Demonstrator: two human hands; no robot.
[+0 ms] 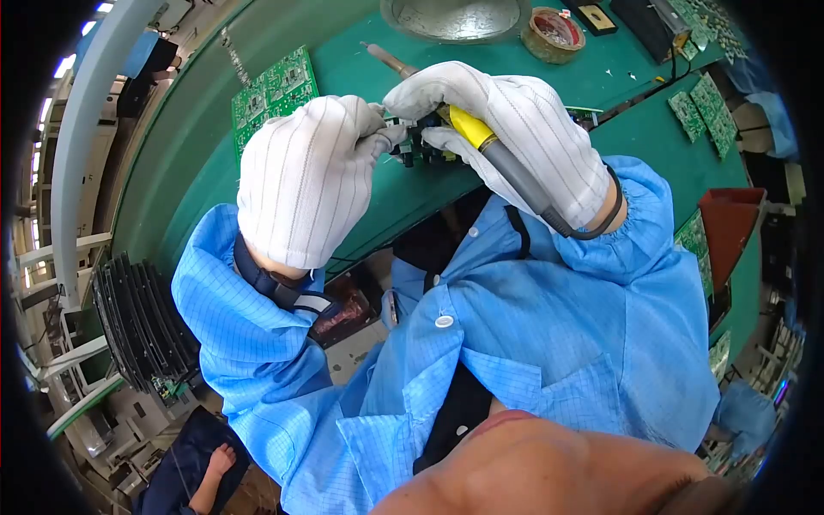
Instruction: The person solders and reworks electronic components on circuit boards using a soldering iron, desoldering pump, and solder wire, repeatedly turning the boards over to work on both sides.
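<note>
Your left hand (313, 176) and right hand (536, 129) steady a small assembly (407, 155) in pinched fingers, the right's gripped yellow-grey tool (511, 172) angled clear toward ten o'clock.

White striped cloth gloves (305, 176): two. Yellow-and-grey pen-shaped tool (469, 127): one. Round silver metal dish (457, 21): one. Brown tape roll (554, 48): one. Red-brown bin (726, 225): one. Green rectangular circuit panels, upper right (712, 110): two. Crowded corner boards (709, 24): too overlapped to count.

circuit board (296, 81) left on workbench (403, 202), tape roll (550, 51) right of dish (455, 19)
</note>
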